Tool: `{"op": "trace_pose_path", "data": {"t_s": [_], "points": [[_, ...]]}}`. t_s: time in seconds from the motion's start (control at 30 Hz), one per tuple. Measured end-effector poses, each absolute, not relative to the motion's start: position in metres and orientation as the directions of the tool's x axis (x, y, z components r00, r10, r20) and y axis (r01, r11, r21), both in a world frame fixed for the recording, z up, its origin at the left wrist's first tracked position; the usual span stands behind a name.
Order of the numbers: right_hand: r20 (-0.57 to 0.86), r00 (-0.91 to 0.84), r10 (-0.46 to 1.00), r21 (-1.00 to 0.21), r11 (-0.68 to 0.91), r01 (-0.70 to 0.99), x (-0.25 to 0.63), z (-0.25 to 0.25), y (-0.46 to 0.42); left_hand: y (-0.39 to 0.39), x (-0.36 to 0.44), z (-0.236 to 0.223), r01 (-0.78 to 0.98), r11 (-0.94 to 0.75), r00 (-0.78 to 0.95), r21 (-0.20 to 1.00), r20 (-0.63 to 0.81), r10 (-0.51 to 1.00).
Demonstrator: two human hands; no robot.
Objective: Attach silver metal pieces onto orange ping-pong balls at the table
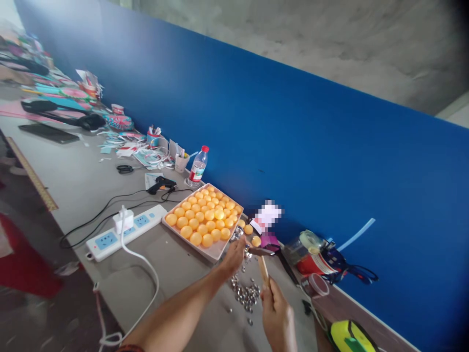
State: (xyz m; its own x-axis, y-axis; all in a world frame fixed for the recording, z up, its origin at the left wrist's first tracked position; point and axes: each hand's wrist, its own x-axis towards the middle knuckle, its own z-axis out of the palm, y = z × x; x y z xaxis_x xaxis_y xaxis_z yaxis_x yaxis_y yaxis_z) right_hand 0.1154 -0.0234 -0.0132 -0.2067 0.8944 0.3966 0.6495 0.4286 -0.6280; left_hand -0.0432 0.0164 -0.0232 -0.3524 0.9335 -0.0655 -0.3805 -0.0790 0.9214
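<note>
My right hand is wrapped round the light wooden handle of a hammer. The dark hammer head lies close to the fingertips of my left hand. Those left fingers are pinched together low over the table, and whatever they hold is too small to make out. Small shiny metal pieces lie scattered between and in front of my hands. Just beyond my left hand is a shallow white tray filled with orange balls. A few loose orange balls sit to the right of the tray.
A white power strip with a plugged-in cable lies left of the tray. Behind it are a black glue gun and a plastic bottle. A blue partition runs along the back. Cups and glasses stand at the right.
</note>
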Motion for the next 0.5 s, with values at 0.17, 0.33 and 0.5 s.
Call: {"op": "trace_pose_path", "data": {"t_s": [0.17,0.33,0.5], "points": [[0.369,-0.134,0.92,-0.69,0.368,0.624,0.121,-0.013,-0.02,0.014,-0.044,-0.021,-0.404,-0.12,-0.319,0.907,-0.016,0.948],[0.33,-0.19,0.925,-0.696,0.374,0.613,0.123,-0.013,-0.017,0.012,-0.046,-0.015,-0.502,-0.113,-0.28,0.857,-0.038,0.959],[0.332,-0.174,0.927,-0.73,0.37,0.575,0.127,-0.015,-0.018,0.012,-0.047,-0.013,-0.533,-0.089,-0.277,0.842,-0.074,0.958]]}}
